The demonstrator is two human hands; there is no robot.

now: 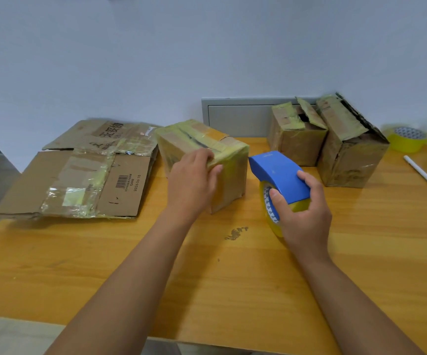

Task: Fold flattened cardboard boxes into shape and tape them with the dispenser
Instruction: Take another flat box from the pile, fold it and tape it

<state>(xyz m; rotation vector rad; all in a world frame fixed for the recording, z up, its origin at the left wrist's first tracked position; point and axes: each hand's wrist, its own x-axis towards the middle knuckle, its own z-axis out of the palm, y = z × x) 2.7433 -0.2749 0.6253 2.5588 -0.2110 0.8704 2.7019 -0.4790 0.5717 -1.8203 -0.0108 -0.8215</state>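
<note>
A folded cardboard box [230, 160], wrapped in yellowish tape, stands mid-table. My left hand [194, 179] lies against its near top edge, fingers over the corner and thumb on the front face. Just right of the box, my right hand [300, 213] grips the blue tape dispenser [279, 175] with its yellow roll; the dispenser's front end is close to the box's right side. Flattened cardboard boxes [84, 175] with old tape and a barcode lie at the left.
Two taped brown boxes [297, 135] [348, 155] stand at the back right. A spare yellow tape roll [407, 139] and a white pen [425, 175] lie at the far right. The wooden table [207, 278] ends near me; a grey wall panel [238, 119] is behind.
</note>
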